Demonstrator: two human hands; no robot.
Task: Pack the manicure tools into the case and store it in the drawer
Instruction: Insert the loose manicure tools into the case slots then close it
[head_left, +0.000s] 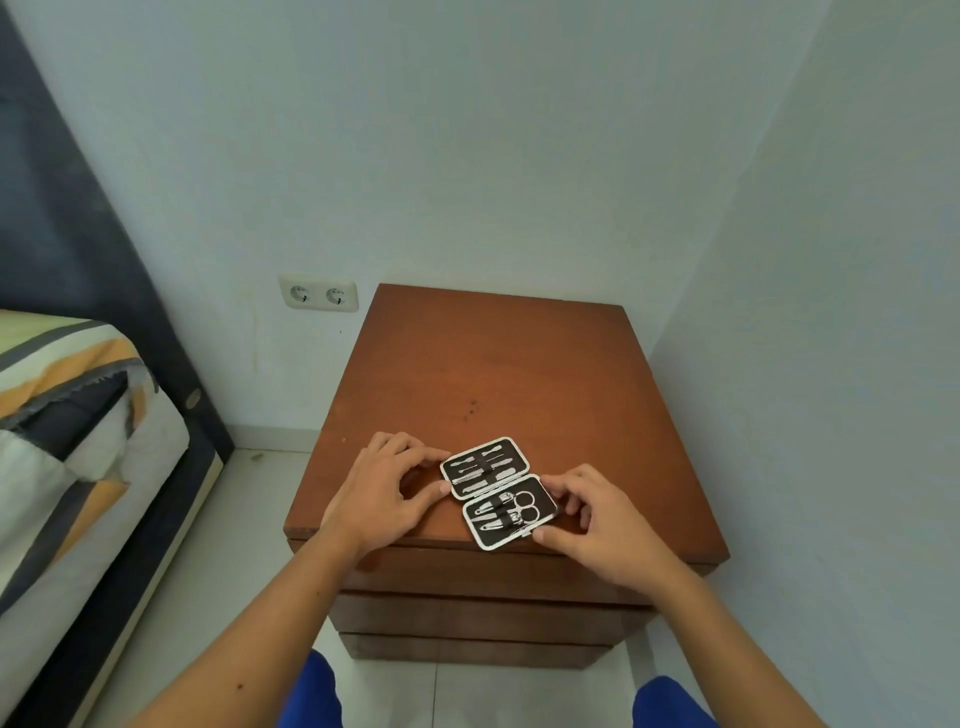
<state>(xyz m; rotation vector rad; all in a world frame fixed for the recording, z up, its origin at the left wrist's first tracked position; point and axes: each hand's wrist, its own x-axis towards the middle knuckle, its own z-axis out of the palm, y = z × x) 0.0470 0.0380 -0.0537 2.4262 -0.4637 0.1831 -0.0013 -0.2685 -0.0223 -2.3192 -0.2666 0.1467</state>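
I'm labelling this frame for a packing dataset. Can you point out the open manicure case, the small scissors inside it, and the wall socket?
Open black manicure case with white trim (498, 492): head view, on its middle hinge.
Small silver scissors (523, 506): head view, on the finger loops.
White double wall socket (318, 294): head view, on the plate between outlets.

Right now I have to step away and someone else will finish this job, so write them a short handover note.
Left hand: fingertips pinch the left edge of the case's far half.
Right hand: fingers and thumb hold the right edge of the near half.
The manicure case lies open and flat at the front of the wooden nightstand.
Done: tools sit under the straps in both halves, scissors in the near one.
Left: fold the case shut, open a drawer, all of which look closed, and put the case inside.
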